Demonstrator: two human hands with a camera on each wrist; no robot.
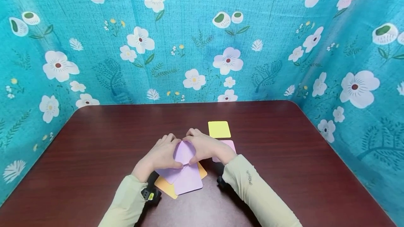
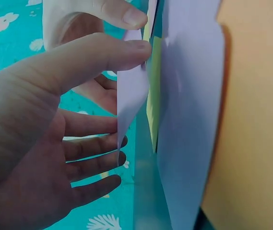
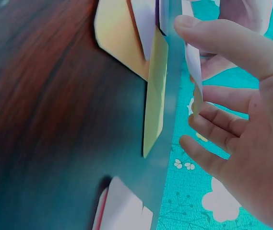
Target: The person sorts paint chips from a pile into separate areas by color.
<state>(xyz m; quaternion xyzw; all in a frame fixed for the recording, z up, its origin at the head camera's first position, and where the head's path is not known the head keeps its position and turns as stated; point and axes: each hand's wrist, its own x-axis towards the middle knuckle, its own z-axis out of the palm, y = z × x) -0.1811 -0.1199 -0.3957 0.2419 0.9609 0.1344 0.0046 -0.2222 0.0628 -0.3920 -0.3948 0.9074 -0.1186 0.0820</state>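
A lilac card (image 1: 184, 153) with rounded corners is held up between both hands, above a small pile of cards. My left hand (image 1: 162, 152) pinches its left edge, thumb at the near side and fingers at the far side. On its right edge my right hand (image 1: 203, 145) has a matching pinch. Seen from the left wrist, the raised card (image 2: 132, 91) stands apart from the pile, and the two thumbs are close together. Beneath the hands lie lilac cards (image 1: 189, 181), partly overlapping an orange card (image 1: 166, 187). The right wrist view also shows a yellow card (image 3: 155, 96) beyond the orange one.
To the right of the hands, a yellow card (image 1: 219, 129) lies flat on the dark red-brown table (image 1: 110, 143). Just nearer is a pink card (image 1: 230, 145), partly covered by the right wrist. A blue floral curtain (image 1: 189, 45) hangs behind the table and along its sides.
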